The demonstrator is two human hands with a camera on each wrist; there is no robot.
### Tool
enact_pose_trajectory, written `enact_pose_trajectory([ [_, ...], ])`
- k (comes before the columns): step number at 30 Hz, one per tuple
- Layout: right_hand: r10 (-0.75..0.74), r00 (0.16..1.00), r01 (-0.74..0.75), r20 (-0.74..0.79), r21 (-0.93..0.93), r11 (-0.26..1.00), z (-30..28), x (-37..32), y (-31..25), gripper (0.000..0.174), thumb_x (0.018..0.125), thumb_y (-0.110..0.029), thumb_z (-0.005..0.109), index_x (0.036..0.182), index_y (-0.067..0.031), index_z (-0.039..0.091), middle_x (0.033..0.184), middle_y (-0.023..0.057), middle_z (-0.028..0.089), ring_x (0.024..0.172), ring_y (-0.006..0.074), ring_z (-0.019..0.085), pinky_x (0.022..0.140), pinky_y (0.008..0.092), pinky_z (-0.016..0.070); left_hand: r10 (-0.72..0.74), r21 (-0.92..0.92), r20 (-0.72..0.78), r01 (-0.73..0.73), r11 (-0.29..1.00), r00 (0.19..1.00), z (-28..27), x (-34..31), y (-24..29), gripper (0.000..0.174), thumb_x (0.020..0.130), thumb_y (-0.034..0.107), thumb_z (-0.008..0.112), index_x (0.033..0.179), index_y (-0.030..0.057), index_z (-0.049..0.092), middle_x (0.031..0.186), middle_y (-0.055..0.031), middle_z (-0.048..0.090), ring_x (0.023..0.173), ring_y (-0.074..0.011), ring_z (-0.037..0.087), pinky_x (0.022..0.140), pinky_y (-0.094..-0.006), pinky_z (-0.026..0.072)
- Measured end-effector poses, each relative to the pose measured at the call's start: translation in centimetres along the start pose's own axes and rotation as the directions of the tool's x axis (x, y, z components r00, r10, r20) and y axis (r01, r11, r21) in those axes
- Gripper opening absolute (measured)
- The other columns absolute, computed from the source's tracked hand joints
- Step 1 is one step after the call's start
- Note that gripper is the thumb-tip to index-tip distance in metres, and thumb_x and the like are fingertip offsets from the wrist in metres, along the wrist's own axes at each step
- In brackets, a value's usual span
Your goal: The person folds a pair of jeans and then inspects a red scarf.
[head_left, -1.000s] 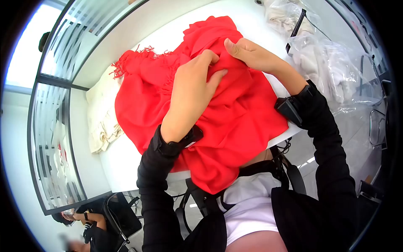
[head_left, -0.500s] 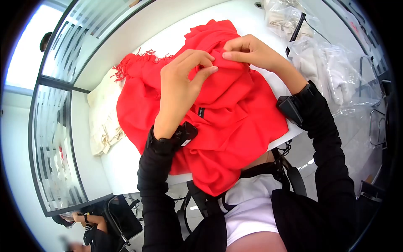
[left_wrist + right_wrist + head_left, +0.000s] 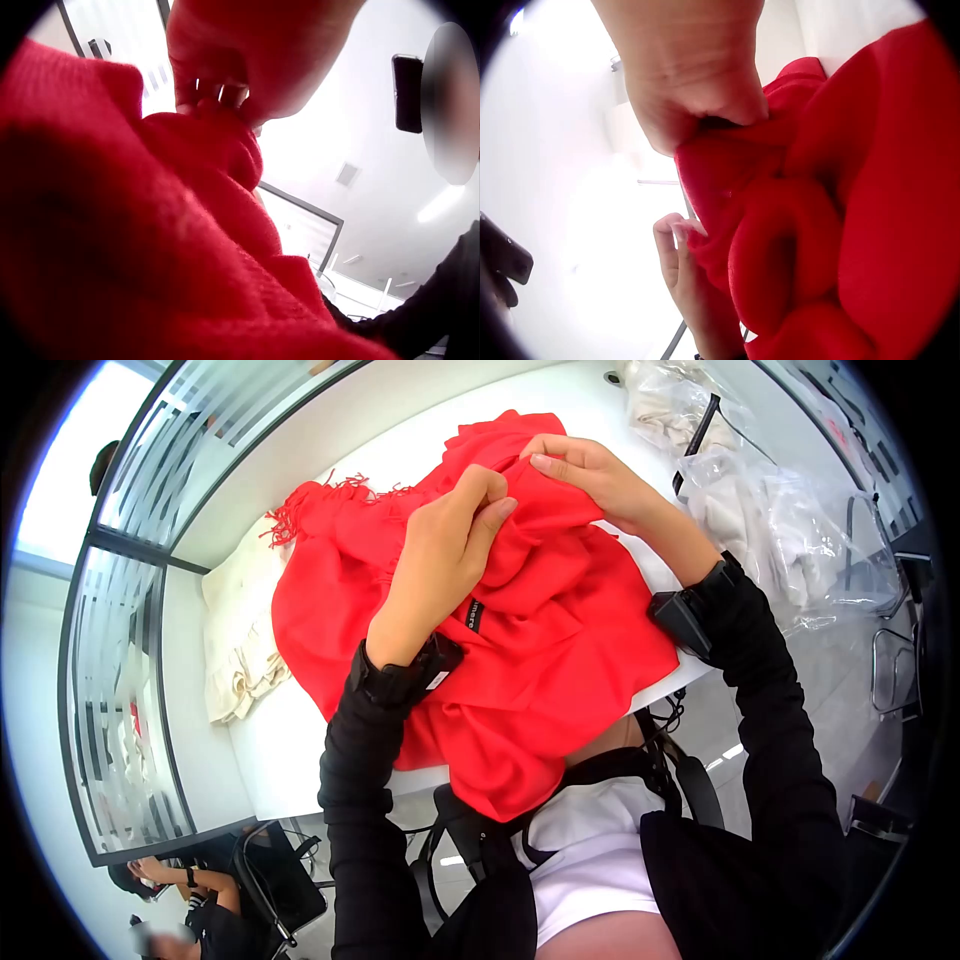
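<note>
A large red fringed scarf [image 3: 560,660] lies bunched in loose folds, one part hanging over the table's front edge. My left hand [image 3: 435,555] pinches a raised fold between thumb and curled fingers; the left wrist view shows this hand [image 3: 262,52] gripping the red cloth from above. Further right, my right hand [image 3: 620,485] holds the scarf's upper part between thumb and fingers. In the right wrist view the scarf [image 3: 900,165] drapes down from the right hand [image 3: 697,75], with the left hand [image 3: 686,281] at its edge. A black label [image 3: 474,614] with white letters shows among the folds.
Cream folded cloth [image 3: 235,625] lies on the white table [image 3: 260,760] at left, beside a partition. Clear plastic bags [image 3: 790,540] with pale cloth are at right, near a thin black rod [image 3: 698,440]. Another person [image 3: 215,900] sits at lower left.
My left hand has drawn back leftward and up, lifting a fold, and the black label has come into view. My right thumb has come down onto the cloth, which that hand now pinches.
</note>
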State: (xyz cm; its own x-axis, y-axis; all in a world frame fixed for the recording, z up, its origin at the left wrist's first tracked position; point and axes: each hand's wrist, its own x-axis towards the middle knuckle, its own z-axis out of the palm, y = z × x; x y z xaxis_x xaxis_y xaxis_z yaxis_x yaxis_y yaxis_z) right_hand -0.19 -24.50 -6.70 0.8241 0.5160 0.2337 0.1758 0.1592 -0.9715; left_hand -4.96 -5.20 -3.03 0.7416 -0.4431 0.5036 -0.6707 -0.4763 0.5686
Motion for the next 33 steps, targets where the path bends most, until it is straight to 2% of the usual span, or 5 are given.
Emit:
enact_pose_trajectory([
  [5, 0.109, 0.992, -0.103, 0.069, -0.084, 0.991, 0.3, -0.4, -0.5, 0.013, 0.087, -0.017, 0.052, 0.088, -0.0044, 0.055, 0.075, -0.0053, 0.053, 0.067, -0.0002, 0.046, 0.06, 0.0147, 0.0379, -0.068, 0.27, -0.019, 0.071, 0.96, 0.997, -0.1, -0.1, 0.5, 0.019, 0.076, 0.021, 0.064, 0.084, 0.0069, 0.053, 0.055, -0.0056, 0.05, 0.052, -0.0216, 0.049, 0.048, -0.0308, 0.0389],
  [8, 0.193, 0.978, -0.168, 0.073, -0.258, 0.951, 0.5, -0.6, -1.8, 0.011, 0.081, -0.012, 0.059, 0.087, -0.0033, 0.057, 0.07, -0.0052, 0.054, 0.065, 0.0005, 0.048, 0.06, 0.0155, 0.0394, 0.193, 0.457, -0.053, -0.148, 0.877, 0.98, 0.4, -0.5, -1.4, 0.018, 0.07, 0.02, 0.068, 0.073, 0.008, 0.055, 0.053, -0.0039, 0.05, 0.049, -0.0204, 0.047, 0.046, -0.0312, 0.0376],
  [15, 0.145, 0.988, -0.13, 0.051, -0.23, 0.965, 1.3, -0.8, -2.0, 0.005, 0.074, -0.005, 0.063, 0.075, -0.0029, 0.059, 0.069, -0.0056, 0.055, 0.061, -0.0005, 0.046, 0.054, 0.0145, 0.0352, -0.081, 0.276, -0.159, 0.123, 0.953, 0.984, 0.0, -0.1, -1.0, 0.012, 0.067, 0.012, 0.064, 0.064, 0.0074, 0.053, 0.045, -0.0029, 0.043, 0.041, -0.0201, 0.039, 0.044, -0.0294, 0.0351],
  [22, 0.108, 0.98, -0.084, 0.166, -0.146, 0.986, 0.9, -1.0, -1.7, 0.023, 0.074, -0.008, 0.058, 0.058, -0.0055, 0.041, 0.056, -0.0078, 0.033, 0.052, 0.0024, 0.027, 0.046, 0.0202, 0.0226, -0.066, 0.311, -0.187, 0.123, 0.942, 0.98, -0.2, -0.1, -0.5, 0.016, 0.066, 0.011, 0.062, 0.059, 0.0084, 0.048, 0.043, 0.0001, 0.036, 0.042, -0.0175, 0.034, 0.055, -0.0275, 0.0363],
  [33, 0.11, 0.959, -0.077, 0.262, -0.133, 0.988, 0.1, -0.9, -1.1, 0.031, 0.07, -0.009, 0.059, 0.05, -0.0077, 0.035, 0.05, -0.0063, 0.032, 0.047, 0.0039, 0.027, 0.044, 0.0209, 0.023, -0.064, 0.383, -0.254, 0.161, 0.909, 0.965, -0.1, -0.2, -1.0, 0.011, 0.067, 0.012, 0.061, 0.063, 0.0075, 0.052, 0.043, -0.0001, 0.041, 0.043, -0.0181, 0.041, 0.043, -0.03, 0.0335],
])
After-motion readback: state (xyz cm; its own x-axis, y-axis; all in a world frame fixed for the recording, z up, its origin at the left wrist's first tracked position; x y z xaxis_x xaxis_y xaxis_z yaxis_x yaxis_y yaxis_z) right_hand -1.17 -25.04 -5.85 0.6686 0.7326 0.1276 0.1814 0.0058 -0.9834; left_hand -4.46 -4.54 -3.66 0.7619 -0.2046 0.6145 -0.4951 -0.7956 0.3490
